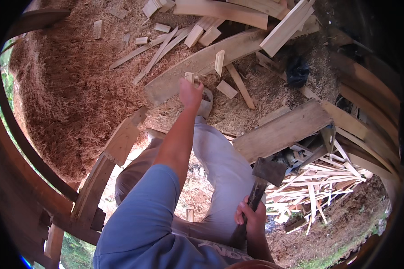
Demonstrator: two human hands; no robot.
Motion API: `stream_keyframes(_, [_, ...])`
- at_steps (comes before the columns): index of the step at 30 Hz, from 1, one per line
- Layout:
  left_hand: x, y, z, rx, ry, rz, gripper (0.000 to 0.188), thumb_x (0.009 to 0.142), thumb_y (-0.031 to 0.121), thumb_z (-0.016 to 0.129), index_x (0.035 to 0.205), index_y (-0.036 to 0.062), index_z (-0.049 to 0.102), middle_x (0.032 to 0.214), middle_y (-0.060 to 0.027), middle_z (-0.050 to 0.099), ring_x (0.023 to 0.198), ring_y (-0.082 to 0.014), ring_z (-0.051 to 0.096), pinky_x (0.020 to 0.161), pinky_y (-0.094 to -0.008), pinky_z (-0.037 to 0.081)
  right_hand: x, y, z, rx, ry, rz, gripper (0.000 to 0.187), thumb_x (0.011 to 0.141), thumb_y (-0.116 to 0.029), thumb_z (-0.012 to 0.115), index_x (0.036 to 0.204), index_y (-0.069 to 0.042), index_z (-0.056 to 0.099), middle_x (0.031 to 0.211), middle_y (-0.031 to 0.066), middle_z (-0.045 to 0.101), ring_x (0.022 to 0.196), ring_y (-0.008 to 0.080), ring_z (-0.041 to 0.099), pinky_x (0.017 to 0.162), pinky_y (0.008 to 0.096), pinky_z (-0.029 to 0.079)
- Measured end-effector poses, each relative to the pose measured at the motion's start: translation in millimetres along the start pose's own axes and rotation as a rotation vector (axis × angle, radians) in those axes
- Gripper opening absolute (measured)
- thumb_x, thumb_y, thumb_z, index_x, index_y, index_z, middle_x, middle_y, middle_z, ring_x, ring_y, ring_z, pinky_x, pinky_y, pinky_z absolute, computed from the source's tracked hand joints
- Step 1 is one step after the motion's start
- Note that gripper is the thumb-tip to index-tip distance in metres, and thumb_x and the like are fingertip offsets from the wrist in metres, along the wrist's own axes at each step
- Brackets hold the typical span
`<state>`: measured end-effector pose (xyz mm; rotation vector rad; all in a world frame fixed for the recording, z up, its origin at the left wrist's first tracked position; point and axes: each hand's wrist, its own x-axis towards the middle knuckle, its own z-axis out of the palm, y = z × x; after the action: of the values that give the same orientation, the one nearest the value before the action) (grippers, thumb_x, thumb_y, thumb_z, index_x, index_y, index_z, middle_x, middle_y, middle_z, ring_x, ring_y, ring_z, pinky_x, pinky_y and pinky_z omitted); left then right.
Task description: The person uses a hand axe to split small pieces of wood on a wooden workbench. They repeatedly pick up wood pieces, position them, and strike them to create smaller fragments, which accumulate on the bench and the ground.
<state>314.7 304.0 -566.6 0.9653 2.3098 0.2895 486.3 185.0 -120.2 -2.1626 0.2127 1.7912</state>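
My left hand [191, 95] reaches forward over the sawdust-covered ground, its fingers closed round a small pale wood block [191, 77]. The block is beside a long curved plank [170, 83] lying on the ground; whether it touches the plank I cannot tell. Close to my body, my right hand [252, 215] grips the dark handle of a hammer [269, 171], whose blocky head points up and away from me. A short upright wood offcut [219, 62] and a flat one [227, 89] are just right of my left hand.
A wide board [283, 130] lies raised at the right, with a heap of thin wood strips [318, 184] behind it. Reddish shavings [72, 89] are piled at the left. Beams [121, 139] stand near my left leg. A black plastic bag [297, 71] lies far right.
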Motion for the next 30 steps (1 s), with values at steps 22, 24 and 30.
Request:
stream_keyframes(22, [-293.2,109.3,-648.7,-0.728,-0.448,0.931,0.043,0.086,0.000,0.081,0.123,-0.0006,0.058,0.116,-0.0108,0.061,0.105,-0.0192,0.063,0.087,-0.0319,0.052,-243.0,9.9,63.6,0.414,-0.770,-0.429,0.036,0.096,-0.018,0.075,0.120,0.002,0.058,0.112,0.0136,0.065,0.112,0.0284,0.069,0.107,0.0489,0.058])
stream_keyframes(24, [-308.2,100.5,-681.1,-0.752,-0.520,0.873,0.043,0.088,0.000,0.079,0.123,-0.0005,0.055,0.115,-0.0098,0.060,0.105,-0.0171,0.061,0.087,-0.0303,0.052,-264.7,27.7,66.7,0.315,-0.732,-0.480,0.038,0.095,-0.019,0.077,0.121,0.002,0.059,0.117,0.0154,0.066,0.112,0.0279,0.070,0.104,0.0434,0.059])
stream_keyframes(30, [-328.6,31.7,-728.5,-0.816,-0.346,0.940,0.039,0.093,-0.001,0.071,0.125,0.0033,0.048,0.113,-0.0075,0.058,0.090,-0.0110,0.062,0.070,-0.0246,0.053,-321.4,55.5,115.1,-0.013,-0.720,-0.531,0.028,0.089,-0.013,0.082,0.105,0.007,0.070,0.105,0.0150,0.071,0.096,0.0238,0.075,0.091,0.0292,0.062])
